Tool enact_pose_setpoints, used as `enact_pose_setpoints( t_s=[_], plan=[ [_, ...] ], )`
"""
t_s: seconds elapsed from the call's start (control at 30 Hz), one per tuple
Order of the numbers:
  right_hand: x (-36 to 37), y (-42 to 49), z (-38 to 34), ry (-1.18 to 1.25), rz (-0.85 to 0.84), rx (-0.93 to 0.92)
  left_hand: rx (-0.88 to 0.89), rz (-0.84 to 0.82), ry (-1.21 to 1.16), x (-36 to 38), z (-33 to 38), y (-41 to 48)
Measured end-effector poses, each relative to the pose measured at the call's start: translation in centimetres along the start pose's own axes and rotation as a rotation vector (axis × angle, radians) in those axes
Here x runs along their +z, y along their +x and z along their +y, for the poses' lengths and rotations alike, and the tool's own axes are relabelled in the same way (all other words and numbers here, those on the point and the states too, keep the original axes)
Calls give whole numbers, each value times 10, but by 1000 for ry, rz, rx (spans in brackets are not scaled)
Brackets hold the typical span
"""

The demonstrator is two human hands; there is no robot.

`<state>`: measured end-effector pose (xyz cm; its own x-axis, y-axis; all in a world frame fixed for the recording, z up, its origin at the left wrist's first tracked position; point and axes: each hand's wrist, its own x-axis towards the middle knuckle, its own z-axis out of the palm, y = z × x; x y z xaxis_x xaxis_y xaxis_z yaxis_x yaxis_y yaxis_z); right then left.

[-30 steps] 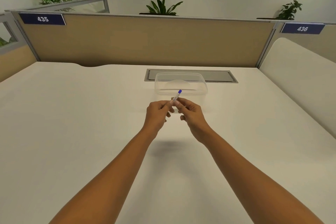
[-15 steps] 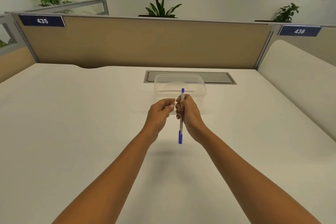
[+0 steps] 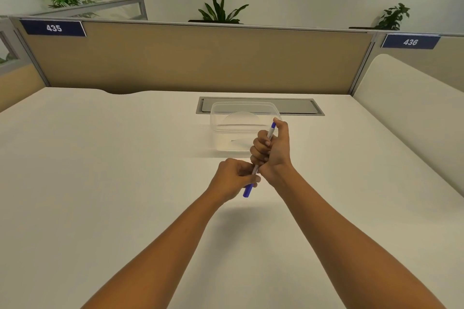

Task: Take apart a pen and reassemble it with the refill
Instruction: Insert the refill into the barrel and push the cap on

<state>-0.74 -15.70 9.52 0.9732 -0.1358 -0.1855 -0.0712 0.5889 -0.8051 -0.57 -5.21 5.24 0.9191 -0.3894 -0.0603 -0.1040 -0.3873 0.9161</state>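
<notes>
A slim white pen (image 3: 255, 170) with a blue cap at its near end and a blue tip at its far end is held above the white desk, slanting from lower left to upper right. My right hand (image 3: 272, 149) grips the upper barrel in a fist, thumb up beside the blue far end. My left hand (image 3: 233, 179) pinches the lower part just above the blue cap. Most of the barrel is hidden inside my fingers.
A clear plastic container (image 3: 244, 128) stands on the white desk (image 3: 100, 183) just behind my hands, with a grey cable tray cover (image 3: 296, 106) behind it. A tan partition (image 3: 188, 57) closes the far edge. A cream panel (image 3: 414, 113) borders the right side.
The pen has tilted from upright to slanting. My right hand has closed round the upper barrel in a fist, and my left hand has dropped down and taken hold near the blue cap.
</notes>
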Motion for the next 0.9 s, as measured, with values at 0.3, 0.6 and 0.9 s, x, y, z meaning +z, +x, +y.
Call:
enact_pose_setpoints(
  t_s=[0.3, 0.6, 0.9],
  plan=[
    [3, 3, -1, -16, 14, -28, 3, 31, 0, 0, 3, 1],
    [3, 6, -2, -38, 29, -49, 14, 38, 1, 0, 5, 0],
    [-1, 6, -1, 37, 52, -87, 46, 45, 21, 0, 6, -1]
  ],
)
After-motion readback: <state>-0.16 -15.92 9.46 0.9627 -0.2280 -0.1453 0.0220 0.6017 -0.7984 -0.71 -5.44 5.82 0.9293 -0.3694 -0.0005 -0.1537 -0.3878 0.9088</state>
